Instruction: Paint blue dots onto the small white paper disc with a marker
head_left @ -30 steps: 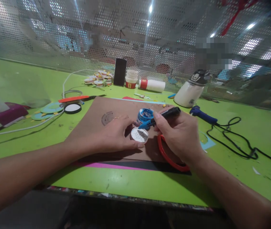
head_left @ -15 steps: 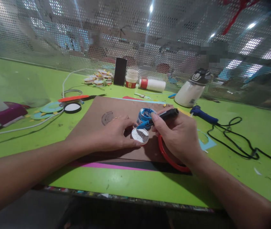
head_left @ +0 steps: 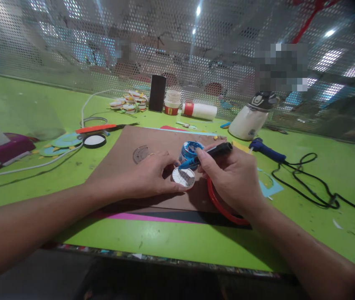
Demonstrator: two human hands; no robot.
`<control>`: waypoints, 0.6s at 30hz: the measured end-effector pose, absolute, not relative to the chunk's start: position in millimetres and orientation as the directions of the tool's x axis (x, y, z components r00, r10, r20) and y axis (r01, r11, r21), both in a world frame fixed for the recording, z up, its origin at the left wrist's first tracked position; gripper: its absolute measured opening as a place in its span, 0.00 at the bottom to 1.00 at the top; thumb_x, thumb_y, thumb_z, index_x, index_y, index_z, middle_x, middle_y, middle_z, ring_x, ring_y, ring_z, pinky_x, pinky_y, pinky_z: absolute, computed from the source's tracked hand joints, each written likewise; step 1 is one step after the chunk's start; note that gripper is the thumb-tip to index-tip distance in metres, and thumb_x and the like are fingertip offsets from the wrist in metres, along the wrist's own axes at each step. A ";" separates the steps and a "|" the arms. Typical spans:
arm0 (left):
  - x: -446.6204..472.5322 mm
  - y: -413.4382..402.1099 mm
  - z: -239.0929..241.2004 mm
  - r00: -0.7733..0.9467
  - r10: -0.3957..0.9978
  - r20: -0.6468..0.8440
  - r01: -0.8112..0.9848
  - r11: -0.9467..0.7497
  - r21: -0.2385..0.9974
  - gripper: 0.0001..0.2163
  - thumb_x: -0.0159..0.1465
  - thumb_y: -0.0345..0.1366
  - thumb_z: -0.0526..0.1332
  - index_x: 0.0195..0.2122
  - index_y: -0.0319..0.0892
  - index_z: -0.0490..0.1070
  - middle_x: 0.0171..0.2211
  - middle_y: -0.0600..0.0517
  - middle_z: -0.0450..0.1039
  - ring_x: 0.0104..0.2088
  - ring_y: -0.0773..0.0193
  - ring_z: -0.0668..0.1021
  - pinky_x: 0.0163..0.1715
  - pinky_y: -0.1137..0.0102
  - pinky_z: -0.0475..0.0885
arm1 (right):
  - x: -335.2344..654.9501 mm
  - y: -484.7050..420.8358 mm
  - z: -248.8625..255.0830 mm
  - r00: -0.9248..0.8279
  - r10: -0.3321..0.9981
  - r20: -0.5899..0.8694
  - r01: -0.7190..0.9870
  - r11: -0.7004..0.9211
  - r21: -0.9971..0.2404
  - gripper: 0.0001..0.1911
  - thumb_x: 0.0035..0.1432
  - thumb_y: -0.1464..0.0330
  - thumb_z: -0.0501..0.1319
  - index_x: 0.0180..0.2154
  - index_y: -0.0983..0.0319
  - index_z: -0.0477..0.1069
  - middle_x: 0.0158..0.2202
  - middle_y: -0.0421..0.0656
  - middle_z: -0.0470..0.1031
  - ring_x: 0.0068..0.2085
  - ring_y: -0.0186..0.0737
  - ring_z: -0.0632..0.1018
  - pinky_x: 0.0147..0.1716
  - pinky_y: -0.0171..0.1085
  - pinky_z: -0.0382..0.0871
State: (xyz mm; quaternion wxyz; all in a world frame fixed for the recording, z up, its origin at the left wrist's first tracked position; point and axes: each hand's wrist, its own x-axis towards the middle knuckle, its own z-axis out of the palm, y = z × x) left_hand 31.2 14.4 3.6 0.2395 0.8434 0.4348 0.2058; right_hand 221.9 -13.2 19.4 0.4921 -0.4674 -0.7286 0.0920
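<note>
My left hand [head_left: 152, 175] grips the left edge of a small white disc [head_left: 184, 178] between thumb and fingers. Dark lines and marks show on the disc's face. In my right hand [head_left: 233, 175] is a blue and black marker [head_left: 216, 152], slanted so that its tip is at the disc's upper edge; I cannot tell whether it touches. Just behind the disc stands a roll of blue tape [head_left: 190, 150]. A dark, see-through protractor [head_left: 141, 154] lies on the brown board [head_left: 114, 166] beyond my left hand. A red ring-shaped handle [head_left: 219, 204] curves out beneath my right hand.
Right of the board lie a blue glue gun [head_left: 268, 151] and its black cord. Behind stand a white bottle [head_left: 249, 118], a phone [head_left: 157, 93] and stacked paper cups [head_left: 172, 102]. An orange-handled cutter [head_left: 96, 128] and purple power strip [head_left: 8, 152] are at left.
Almost nothing differs. The marker in my right hand has shifted very slightly along the disc's upper edge; my left hand stays on the disc.
</note>
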 end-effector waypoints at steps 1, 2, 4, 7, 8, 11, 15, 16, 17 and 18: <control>31.1 14.6 3.4 0.539 0.830 0.142 0.633 -0.511 0.581 0.17 0.56 0.51 0.66 0.36 0.42 0.73 0.31 0.54 0.69 0.29 0.64 0.69 0.27 0.69 0.60 | 221.7 -13.4 19.6 -0.074 0.773 0.630 0.592 0.542 -0.596 0.11 0.62 0.64 0.62 0.28 0.60 0.71 0.20 0.38 0.76 0.21 0.36 0.76 0.21 0.36 0.68; 31.0 14.7 3.0 0.537 0.831 0.144 0.635 -0.511 0.579 0.17 0.56 0.51 0.66 0.36 0.42 0.72 0.31 0.54 0.69 0.29 0.64 0.69 0.27 0.69 0.60 | 221.4 -13.7 19.7 -0.071 0.775 0.628 0.593 0.540 -0.598 0.11 0.62 0.64 0.62 0.28 0.60 0.72 0.20 0.38 0.76 0.21 0.36 0.76 0.20 0.35 0.67; 30.9 15.0 2.4 0.529 0.835 0.148 0.640 -0.508 0.576 0.17 0.55 0.51 0.66 0.36 0.42 0.72 0.31 0.54 0.69 0.29 0.64 0.69 0.27 0.69 0.60 | 221.0 -14.1 19.7 -0.070 0.776 0.627 0.595 0.537 -0.598 0.11 0.62 0.64 0.62 0.28 0.60 0.72 0.20 0.37 0.76 0.21 0.36 0.76 0.21 0.35 0.67; 30.7 15.5 1.9 0.533 0.833 0.149 0.636 -0.510 0.578 0.17 0.55 0.52 0.66 0.35 0.42 0.73 0.30 0.54 0.69 0.29 0.64 0.68 0.27 0.69 0.60 | 221.2 -13.9 19.3 -0.070 0.783 0.618 0.596 0.530 -0.603 0.11 0.62 0.64 0.62 0.28 0.60 0.72 0.21 0.38 0.76 0.22 0.36 0.76 0.22 0.36 0.68; 30.7 15.5 2.0 0.537 0.830 0.150 0.633 -0.513 0.579 0.18 0.55 0.52 0.66 0.35 0.42 0.72 0.30 0.54 0.69 0.29 0.64 0.68 0.27 0.69 0.59 | 221.5 -13.6 19.1 -0.072 0.787 0.613 0.601 0.525 -0.603 0.11 0.62 0.64 0.62 0.28 0.60 0.72 0.21 0.38 0.76 0.22 0.36 0.76 0.23 0.36 0.68; 31.3 15.5 3.4 0.542 0.825 0.158 0.631 -0.524 0.572 0.17 0.56 0.52 0.66 0.35 0.42 0.72 0.29 0.54 0.69 0.28 0.64 0.68 0.26 0.69 0.59 | 222.6 -12.5 18.7 -0.077 0.785 0.614 0.623 0.519 -0.586 0.10 0.62 0.63 0.62 0.30 0.60 0.73 0.21 0.38 0.76 0.22 0.37 0.76 0.24 0.37 0.68; 32.7 14.9 5.6 0.553 0.818 0.157 0.632 -0.535 0.561 0.16 0.56 0.50 0.66 0.31 0.42 0.71 0.27 0.55 0.68 0.26 0.65 0.67 0.25 0.69 0.57 | 222.5 -11.3 18.0 -0.084 0.777 0.624 0.620 0.531 -0.577 0.11 0.62 0.62 0.63 0.28 0.59 0.72 0.21 0.39 0.76 0.23 0.37 0.76 0.25 0.37 0.69; 32.9 14.8 5.6 0.560 0.813 0.158 0.627 -0.541 0.561 0.16 0.56 0.50 0.66 0.30 0.42 0.71 0.26 0.55 0.68 0.26 0.65 0.67 0.24 0.69 0.57 | 222.1 -11.2 17.4 -0.088 0.774 0.627 0.614 0.538 -0.578 0.12 0.62 0.62 0.63 0.27 0.59 0.72 0.21 0.39 0.76 0.23 0.37 0.76 0.25 0.37 0.69; 33.0 14.9 5.3 0.567 0.808 0.161 0.622 -0.548 0.560 0.15 0.57 0.50 0.65 0.30 0.42 0.71 0.26 0.55 0.68 0.26 0.65 0.67 0.24 0.69 0.57 | 221.8 -11.2 16.7 -0.090 0.769 0.633 0.607 0.546 -0.577 0.12 0.62 0.63 0.63 0.26 0.59 0.72 0.21 0.39 0.76 0.23 0.37 0.76 0.25 0.37 0.69; 33.1 15.1 4.6 0.571 0.803 0.167 0.617 -0.555 0.558 0.15 0.57 0.50 0.65 0.31 0.41 0.71 0.27 0.54 0.69 0.27 0.65 0.68 0.25 0.69 0.57 | 221.5 -11.2 15.8 -0.091 0.764 0.639 0.601 0.554 -0.576 0.13 0.61 0.63 0.63 0.25 0.59 0.71 0.22 0.39 0.76 0.24 0.37 0.76 0.25 0.37 0.69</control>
